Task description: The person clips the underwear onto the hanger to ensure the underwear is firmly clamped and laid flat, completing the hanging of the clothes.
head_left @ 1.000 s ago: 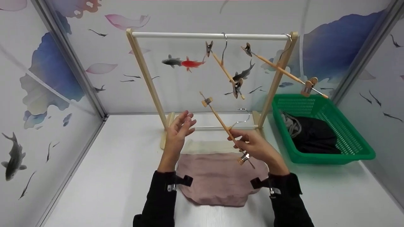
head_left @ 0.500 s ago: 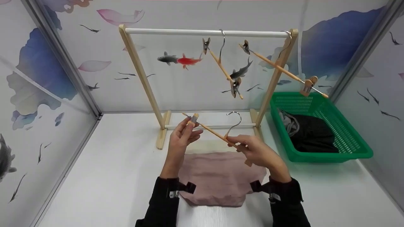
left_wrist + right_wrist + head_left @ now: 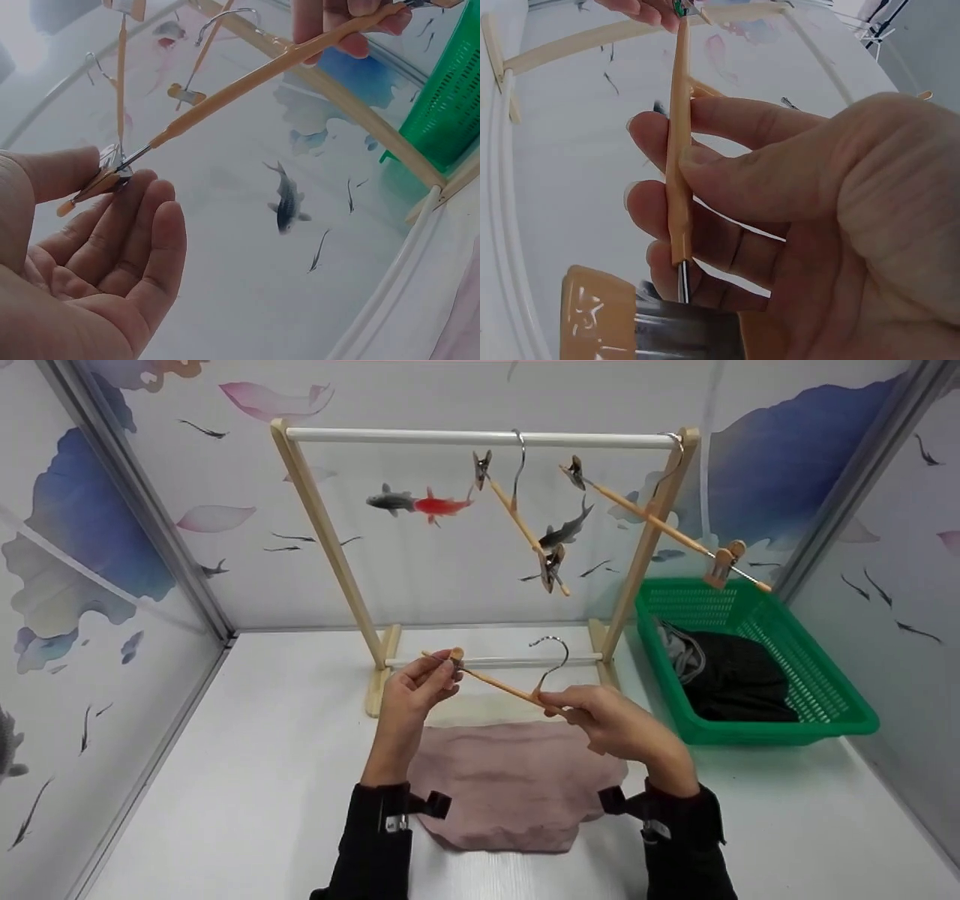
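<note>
A clip hanger (image 3: pixel 499 684) with a tan bar and a metal hook is held between both hands over the table. My left hand (image 3: pixel 411 694) pinches the clip (image 3: pixel 112 176) at its left end between thumb and fingers. My right hand (image 3: pixel 611 720) grips the bar near the hook, thumb on one side and fingers behind, as the right wrist view shows. The second clip (image 3: pixel 652 322) sits just below that grip. Beneath the hands a pink cloth (image 3: pixel 517 787) lies spread on the table, with a pale cream cloth (image 3: pixel 487 709) at its far edge.
Behind the hands stands a wooden rack with a white top rail (image 3: pixel 420 436). Two more clip hangers hang there, one near the middle (image 3: pixel 517 517) and one at the right post (image 3: pixel 652 517). A green basket (image 3: pixel 832 727) with dark clothing (image 3: pixel 735 675) stands at the right.
My left hand has come to the hanger's left clip and taken hold of it. The hanger's left end has swung down and left, so the bar lies flatter. My right hand keeps its grip.
</note>
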